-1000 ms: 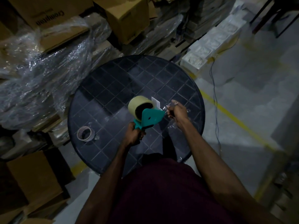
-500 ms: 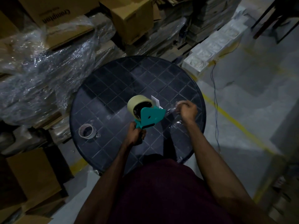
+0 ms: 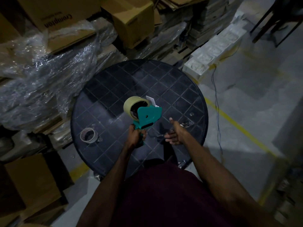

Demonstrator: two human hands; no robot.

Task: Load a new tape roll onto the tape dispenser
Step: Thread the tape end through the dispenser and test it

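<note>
Since half a second ago the right hand (image 3: 176, 134) has let go of the tape strip and dropped back – its fingers now spread, holding nothing. Left hand (image 3: 136, 136) is clenched on the teal tape dispenser (image 3: 148, 117) handle above the round table (image 3: 105, 102); the new tape roll (image 3: 133, 104) sits on it. An empty core (image 3: 88, 135) lies at the table's left.

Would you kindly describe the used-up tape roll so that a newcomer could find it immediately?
Start at the round dark table with a diamond grid top. Near its left edge lies a small pale, nearly empty tape ring, flat on the surface. Unlike the full yellowish tape roll mounted on the teal plastic tape dispenser in the left hand, it sits alone, unheld.
</note>
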